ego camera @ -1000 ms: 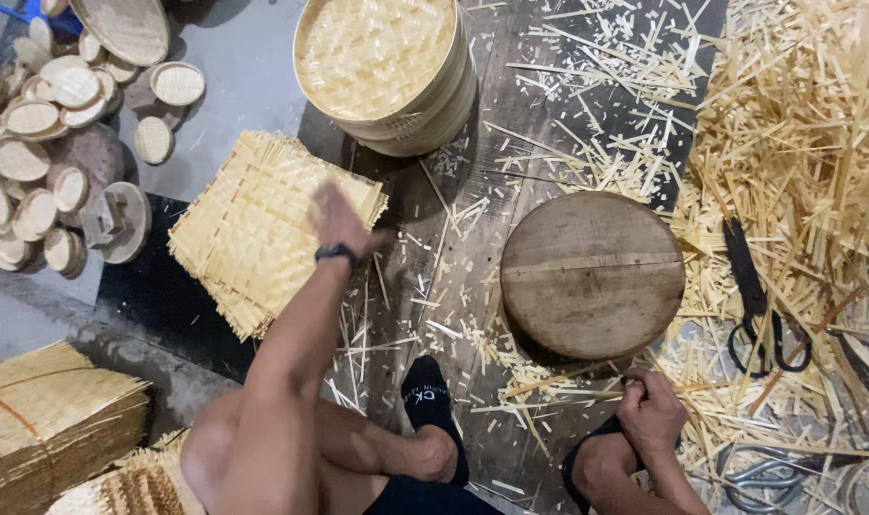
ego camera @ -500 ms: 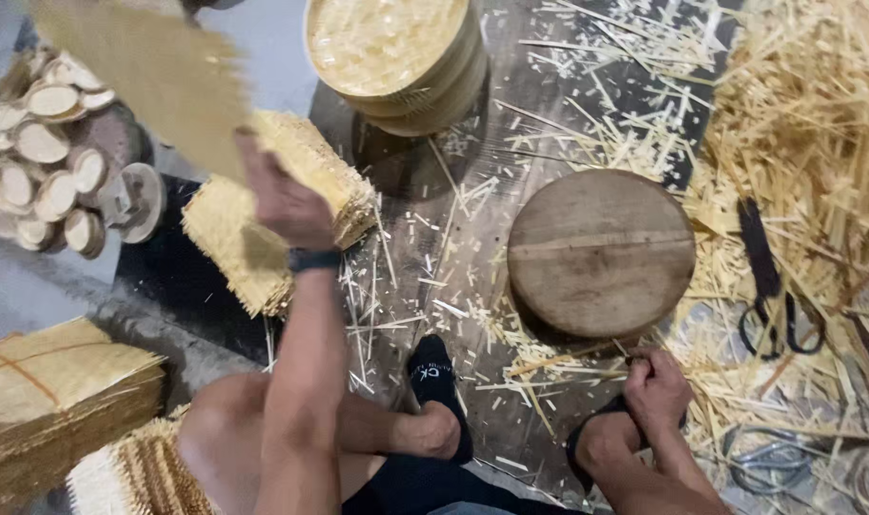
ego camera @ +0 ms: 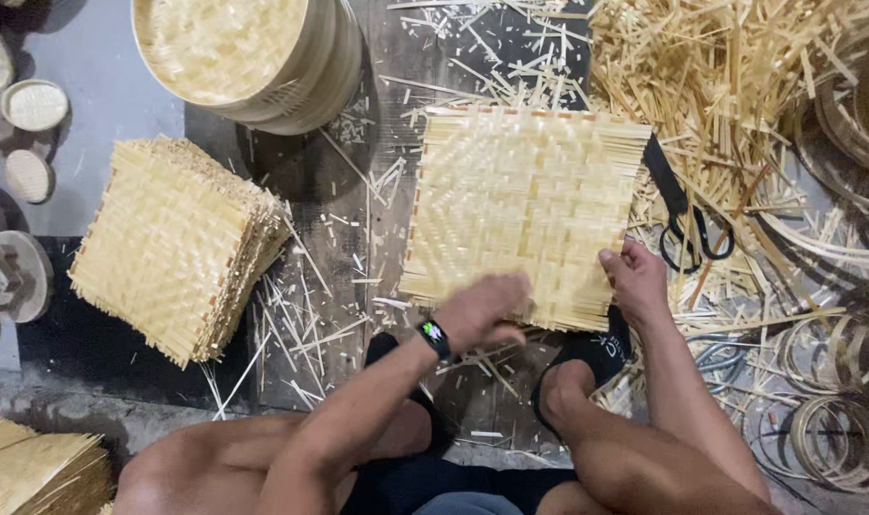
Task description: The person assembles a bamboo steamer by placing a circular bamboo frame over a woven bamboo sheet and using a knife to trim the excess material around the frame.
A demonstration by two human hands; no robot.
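Observation:
A square woven bamboo mat lies flat in front of me, covering the round wooden block seen earlier. My left hand, with a dark watch on the wrist, grips the mat's near edge. My right hand rests on the mat's near right corner, fingers pressing on it. A stack of the same woven mats sits to the left.
A round bamboo steamer basket stands at the top. Black scissors lie right of the mat among loose bamboo strips. Bamboo rings lie at the lower right, small round lids at the left. My black-socked feet are below the mat.
My left hand lifted one woven mat from the left stack, carried it across and laid it over the round wooden block. My right hand moved up from the floor onto the mat's corner.

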